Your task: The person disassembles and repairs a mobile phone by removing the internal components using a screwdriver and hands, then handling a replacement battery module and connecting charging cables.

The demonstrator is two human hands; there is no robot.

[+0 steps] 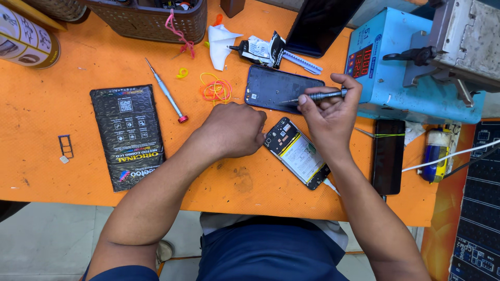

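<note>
Left hand (234, 130) fisted beside opened phone (297, 153), right hand (328, 112) above it pinching screwdriver (320, 96), tip on back cover (278, 88)

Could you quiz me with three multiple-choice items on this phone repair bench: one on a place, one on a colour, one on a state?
1. Where does the spare screwdriver with the red end lie?
A. between the black packet and the rubber bands
B. on the blue machine
C. inside the basket

2. What colour is the table cover?
A. green
B. orange
C. white

3. What state is the phone near the hands in?
A. sealed in its packet
B. back cover off, insides showing
C. screen lit

Answers:
1. A: it lies on the table between the black packet and the rubber bands.
2. B: orange shows all around the tools.
3. B: battery and circuit board are bare; the dark back cover lies apart, beside the right hand holding a screwdriver, while the left hand rests by the phone.
</note>
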